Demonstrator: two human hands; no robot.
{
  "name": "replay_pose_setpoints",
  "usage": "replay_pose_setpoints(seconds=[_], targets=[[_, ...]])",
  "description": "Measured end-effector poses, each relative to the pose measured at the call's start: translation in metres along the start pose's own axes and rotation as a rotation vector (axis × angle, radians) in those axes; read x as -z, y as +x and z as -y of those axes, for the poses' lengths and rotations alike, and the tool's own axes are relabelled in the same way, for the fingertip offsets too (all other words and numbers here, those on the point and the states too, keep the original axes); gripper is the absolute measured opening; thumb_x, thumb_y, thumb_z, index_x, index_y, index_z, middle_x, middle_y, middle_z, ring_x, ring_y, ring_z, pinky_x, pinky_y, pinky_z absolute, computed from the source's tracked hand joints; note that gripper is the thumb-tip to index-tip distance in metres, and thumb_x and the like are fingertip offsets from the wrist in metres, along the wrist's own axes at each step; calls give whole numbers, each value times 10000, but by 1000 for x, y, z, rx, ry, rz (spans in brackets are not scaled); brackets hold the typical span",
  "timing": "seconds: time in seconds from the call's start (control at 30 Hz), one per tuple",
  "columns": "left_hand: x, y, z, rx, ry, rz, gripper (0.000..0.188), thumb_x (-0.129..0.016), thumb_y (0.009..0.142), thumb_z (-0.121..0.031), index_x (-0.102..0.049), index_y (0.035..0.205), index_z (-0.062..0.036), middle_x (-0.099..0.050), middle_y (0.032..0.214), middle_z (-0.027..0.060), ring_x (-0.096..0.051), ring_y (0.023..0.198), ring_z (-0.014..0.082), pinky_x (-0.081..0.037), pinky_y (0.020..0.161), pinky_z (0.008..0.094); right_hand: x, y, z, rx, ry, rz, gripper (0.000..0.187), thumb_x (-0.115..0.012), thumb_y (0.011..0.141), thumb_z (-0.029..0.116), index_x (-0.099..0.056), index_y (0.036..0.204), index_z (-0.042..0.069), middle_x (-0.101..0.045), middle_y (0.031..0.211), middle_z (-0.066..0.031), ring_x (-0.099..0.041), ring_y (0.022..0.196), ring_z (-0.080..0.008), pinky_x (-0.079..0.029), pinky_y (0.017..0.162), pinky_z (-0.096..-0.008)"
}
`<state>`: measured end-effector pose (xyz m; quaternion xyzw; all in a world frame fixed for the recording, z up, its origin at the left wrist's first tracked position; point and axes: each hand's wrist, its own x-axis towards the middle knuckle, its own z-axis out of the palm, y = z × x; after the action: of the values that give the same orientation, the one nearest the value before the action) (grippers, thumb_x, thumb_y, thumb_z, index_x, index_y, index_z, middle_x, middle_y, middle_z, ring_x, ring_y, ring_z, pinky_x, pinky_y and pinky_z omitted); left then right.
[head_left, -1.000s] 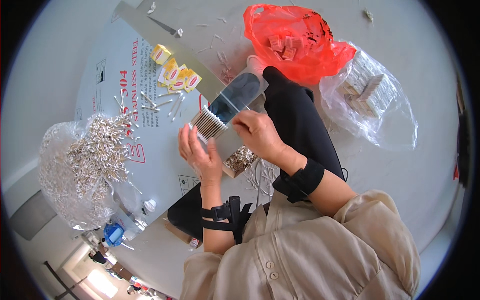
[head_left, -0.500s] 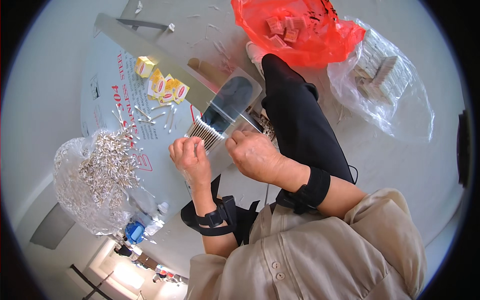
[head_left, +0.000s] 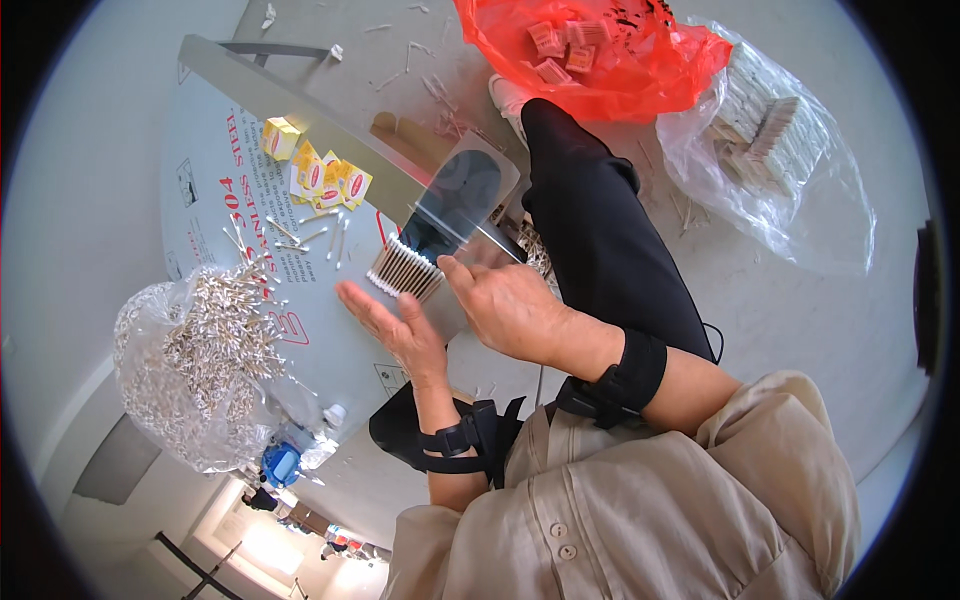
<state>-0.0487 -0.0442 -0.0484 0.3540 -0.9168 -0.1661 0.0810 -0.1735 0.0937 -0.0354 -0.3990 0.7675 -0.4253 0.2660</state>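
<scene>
A neat row of cotton swabs [head_left: 405,270] lies side by side at the table's edge, against a shiny dark plate [head_left: 462,195]. My left hand [head_left: 405,335] is open just below the row, its fingers stretched out and the thumb apart. At the right end of the swabs is my right hand [head_left: 510,308], fingers curled in and the index fingertip at the row's edge. Whatever lies inside its curled fingers is hidden. Several loose swabs [head_left: 340,245] are scattered on the table [head_left: 215,225] beyond my left hand.
Yellow-and-white cards [head_left: 330,180] and a small yellow box [head_left: 280,138] sit on the table. A clear bag of loose swabs [head_left: 215,365] is at left, beside a blue-topped item [head_left: 281,464]. Red bag [head_left: 660,70] and clear bag of packs [head_left: 770,150] lie on the floor.
My left hand has opened from a pinch at the swabs and drawn back, fingers now extended. My right hand stays by the row, its index finger reaching a little farther toward it.
</scene>
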Motion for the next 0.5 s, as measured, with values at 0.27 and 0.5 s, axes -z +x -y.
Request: replay_pose_setpoints(seconds=[0.27,0.5], targets=[[-4,-27,8,112,186,107,867,-284,948,-650,-143,1515,-10,-76,1574,243,-81,1461,390,-79,1157,521,5,9,2,-3,-131,204,683,-621,744,87,-409,1376,-65,-605,640,-162,-614,556,-307,-499,510,-376],[-9,-30,8,94,218,103,894,-257,934,-682,-137,1515,-14,-74,1572,246,-77,1461,390,-72,1152,534,2,12,5,18,-193,196,685,-626,751,100,-407,1387,-32,-602,613,-147,-629,563,-296,-500,510,-382]])
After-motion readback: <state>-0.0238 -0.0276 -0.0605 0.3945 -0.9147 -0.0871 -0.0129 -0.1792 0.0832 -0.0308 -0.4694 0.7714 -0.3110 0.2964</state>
